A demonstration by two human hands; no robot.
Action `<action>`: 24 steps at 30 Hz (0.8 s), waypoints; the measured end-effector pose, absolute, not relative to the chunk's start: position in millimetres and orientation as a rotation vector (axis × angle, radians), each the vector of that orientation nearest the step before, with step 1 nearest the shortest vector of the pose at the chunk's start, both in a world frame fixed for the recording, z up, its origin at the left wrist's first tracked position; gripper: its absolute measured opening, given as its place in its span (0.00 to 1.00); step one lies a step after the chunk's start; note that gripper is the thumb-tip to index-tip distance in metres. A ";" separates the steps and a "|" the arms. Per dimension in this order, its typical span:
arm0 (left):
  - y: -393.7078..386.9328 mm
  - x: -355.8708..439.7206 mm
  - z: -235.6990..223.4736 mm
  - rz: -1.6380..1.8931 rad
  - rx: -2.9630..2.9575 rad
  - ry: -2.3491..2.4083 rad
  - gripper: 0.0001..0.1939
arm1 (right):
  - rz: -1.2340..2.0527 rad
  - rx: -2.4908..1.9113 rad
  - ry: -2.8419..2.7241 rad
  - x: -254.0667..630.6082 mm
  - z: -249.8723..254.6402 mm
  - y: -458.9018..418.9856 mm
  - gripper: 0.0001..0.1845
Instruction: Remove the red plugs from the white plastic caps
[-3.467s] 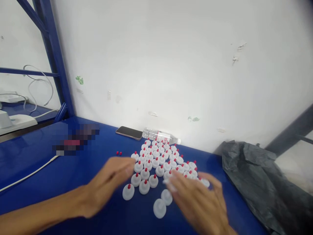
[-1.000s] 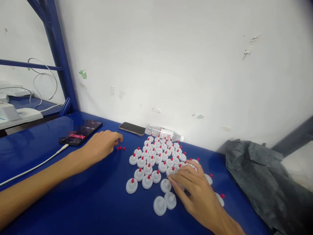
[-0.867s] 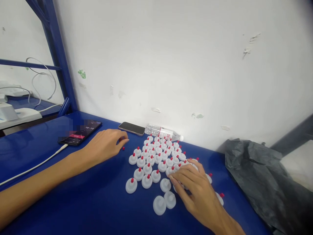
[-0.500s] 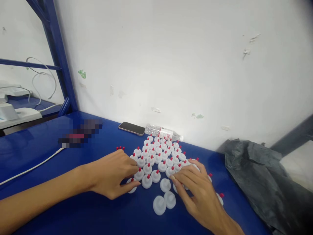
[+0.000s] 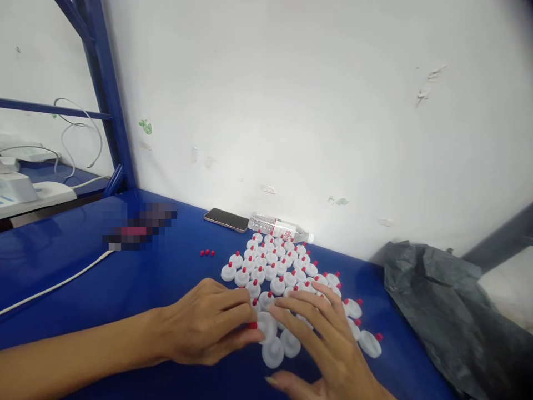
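My left hand [image 5: 216,322] is closed in a pinch on a white nozzle cap [image 5: 266,329]; its red tip [image 5: 252,325] shows between finger and thumb. Just right of it, my right hand [image 5: 322,333] has its fingers spread and thumb apart, hovering over or resting on several caps. Below the held piece lie two plain white caps without visible red tips, one nearer [image 5: 272,354] and one to its right [image 5: 290,343]. Beyond both hands, many red-tipped white caps [image 5: 258,275] stand close together on the blue table [image 5: 175,261]. My fingers hide some of them.
Three loose red tips [image 5: 207,253] lie to the left of the caps. A phone [image 5: 226,220] and a clear water bottle [image 5: 283,226] lie by the wall. A dark plastic bag [image 5: 433,294] is at the right, a white cable [image 5: 62,282] at the left.
My left hand has moved right and toward me, bringing the red-tipped nozzle cap from the left edge of the group. My right hand has opened, its thumb swinging away from the fingers.
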State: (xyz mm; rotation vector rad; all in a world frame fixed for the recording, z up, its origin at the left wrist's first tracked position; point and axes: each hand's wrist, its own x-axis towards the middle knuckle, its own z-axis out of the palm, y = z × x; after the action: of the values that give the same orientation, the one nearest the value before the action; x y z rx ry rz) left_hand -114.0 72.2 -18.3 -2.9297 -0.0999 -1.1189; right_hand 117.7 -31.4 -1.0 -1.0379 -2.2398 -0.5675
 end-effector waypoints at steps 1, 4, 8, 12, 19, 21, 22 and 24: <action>70.5 -112.7 -20.9 -1.144 -2.933 -0.099 0.04 | -0.572 -1.018 -2.239 115.8 -0.1 -31.0 0.29; 67.6 -109.9 -27.9 -1.130 -2.943 -0.073 0.04 | -0.561 -0.984 -2.231 110.5 0.9 -29.6 0.27; 66.0 -107.5 -34.0 -1.083 -2.915 -0.059 0.04 | -0.548 -0.961 -2.222 104.2 -2.8 -28.7 0.18; 64.2 -107.6 -33.6 -0.968 -2.917 -0.090 0.06 | -0.532 -0.931 -2.146 98.8 -11.9 -27.2 0.11; 66.0 -109.3 -34.1 -0.733 -2.965 -0.078 0.08 | -0.525 -0.954 -2.086 94.8 -15.4 -27.4 0.08; 66.2 -108.8 -33.7 -0.747 -3.039 -0.133 0.08 | -0.544 -0.964 -2.098 93.8 -11.5 -28.0 0.09; 65.9 -108.7 -32.8 -0.767 -3.089 -0.167 0.09 | -0.564 -0.963 -2.099 93.9 -9.5 -28.0 0.09; 64.9 -109.5 -28.9 -0.862 -3.194 -0.231 0.11 | -0.648 -0.966 -2.102 98.1 -6.4 -27.1 0.08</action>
State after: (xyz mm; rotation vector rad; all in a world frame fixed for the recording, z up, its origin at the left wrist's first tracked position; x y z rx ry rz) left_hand -109.5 64.9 -28.9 -3.1936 -0.2314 -0.8624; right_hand 98.1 -27.1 -6.4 -0.9663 -2.1019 -0.6484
